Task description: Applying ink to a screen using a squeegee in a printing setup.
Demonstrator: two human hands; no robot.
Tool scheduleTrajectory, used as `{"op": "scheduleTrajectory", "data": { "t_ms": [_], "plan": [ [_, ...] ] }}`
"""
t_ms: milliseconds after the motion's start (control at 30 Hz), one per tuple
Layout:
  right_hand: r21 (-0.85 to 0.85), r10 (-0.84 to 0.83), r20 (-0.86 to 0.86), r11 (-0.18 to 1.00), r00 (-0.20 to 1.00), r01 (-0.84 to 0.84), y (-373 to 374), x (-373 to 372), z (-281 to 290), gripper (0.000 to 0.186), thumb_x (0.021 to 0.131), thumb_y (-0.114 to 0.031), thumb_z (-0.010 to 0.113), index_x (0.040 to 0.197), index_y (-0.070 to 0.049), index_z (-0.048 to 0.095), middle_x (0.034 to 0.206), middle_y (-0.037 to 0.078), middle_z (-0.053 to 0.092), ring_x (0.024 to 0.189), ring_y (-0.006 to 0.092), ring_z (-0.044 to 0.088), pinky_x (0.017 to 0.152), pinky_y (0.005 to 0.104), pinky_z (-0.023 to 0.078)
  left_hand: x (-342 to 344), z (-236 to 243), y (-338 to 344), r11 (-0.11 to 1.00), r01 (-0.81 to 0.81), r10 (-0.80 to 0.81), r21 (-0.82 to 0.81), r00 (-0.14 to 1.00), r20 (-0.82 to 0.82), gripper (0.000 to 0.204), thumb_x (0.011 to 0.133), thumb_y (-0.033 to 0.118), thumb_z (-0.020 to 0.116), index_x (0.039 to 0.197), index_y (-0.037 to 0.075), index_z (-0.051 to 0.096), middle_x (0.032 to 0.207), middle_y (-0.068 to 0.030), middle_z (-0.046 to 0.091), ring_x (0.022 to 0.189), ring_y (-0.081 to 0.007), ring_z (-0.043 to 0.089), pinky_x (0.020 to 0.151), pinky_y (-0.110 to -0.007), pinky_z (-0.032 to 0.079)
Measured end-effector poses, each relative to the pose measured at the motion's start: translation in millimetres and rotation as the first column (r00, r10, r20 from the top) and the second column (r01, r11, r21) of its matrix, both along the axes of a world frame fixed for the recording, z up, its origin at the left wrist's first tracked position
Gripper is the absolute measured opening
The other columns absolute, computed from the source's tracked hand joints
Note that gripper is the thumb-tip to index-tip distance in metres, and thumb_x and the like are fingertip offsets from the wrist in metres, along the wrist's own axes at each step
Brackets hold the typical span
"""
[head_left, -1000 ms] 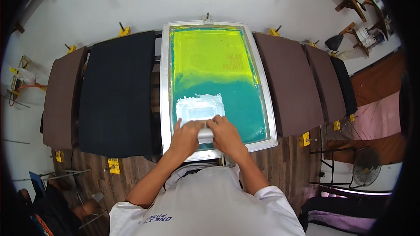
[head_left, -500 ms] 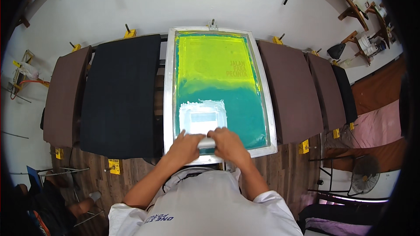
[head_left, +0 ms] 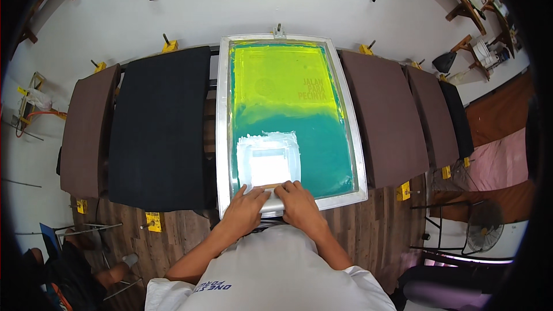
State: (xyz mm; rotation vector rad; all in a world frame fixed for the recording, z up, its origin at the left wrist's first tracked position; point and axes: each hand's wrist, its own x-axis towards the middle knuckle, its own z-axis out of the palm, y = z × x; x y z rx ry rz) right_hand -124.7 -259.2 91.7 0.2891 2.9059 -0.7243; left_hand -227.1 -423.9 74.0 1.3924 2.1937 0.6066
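Note:
A silk-screen frame [head_left: 356,138] with silver metal sides lies in front of me, its mesh yellow-green at the far half and teal at the near half. Near its close end, white ink [head_left: 245,161] borders a bright white rectangular patch [head_left: 269,168]. My left hand [head_left: 245,210] and my right hand [head_left: 298,204] are side by side at the near edge of that patch. Both grip a squeegee [head_left: 273,203] with a silvery handle and a tan strip showing along its far side. The fingers partly cover it.
Black [head_left: 161,126] and brown [head_left: 86,132] fabric-covered boards flank the frame on the left, brown boards [head_left: 383,121] on the right. Yellow clamps [head_left: 153,222] stick out at their ends. A standing fan [head_left: 484,226] is at right. Someone's leg [head_left: 112,273] shows at lower left.
Both hands have drawn the squeegee toward my body, to the near end of the frame. The fingers now lie flatter over it, and a tan strip shows.

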Motion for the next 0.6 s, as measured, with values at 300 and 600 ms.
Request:
{"op": "scheduleTrajectory", "data": {
  "t_ms": [300, 600],
  "plan": [
    [0.107, -0.026, -0.145, 0.993, 0.989, 0.042, 37.1, -62.1, -20.9, 0.039, 0.066, 0.002, 0.068, 0.104, -0.006, 0.062, 0.102, 0.012, 0.062, 0.1, 0.0336, 0.059, 0.078, 0.0465, 0.052, -47.1, -15.5, 45.1, 0.959, -0.179, 0.193, 0.221, 0.98, -0.042, 0.051, 0.072, -0.01, 0.058, 0.122, 0.0, 0.061, 0.122, -0.0201, 0.064, 0.117, -0.036, 0.058, 0.112, -0.054, 0.031],
    [-0.025, -0.1, -0.073, 0.995, 0.992, 0.099, 0.9, 2.7, -11.7, 0.054, 0.059, 0.005, 0.07, 0.111, -0.005, 0.059, 0.115, 0.014, 0.059, 0.107, 0.0353, 0.055, 0.086, 0.0462, 0.049, 2.1, -2.4, 6.1, 0.997, -0.066, 0.068, 0.044, 0.996, -0.057, 0.066, 0.066, -0.009, 0.066, 0.131, 0.003, 0.057, 0.135, -0.017, 0.058, 0.13, -0.0311, 0.052, 0.114, -0.053, 0.031]
  ]
}}
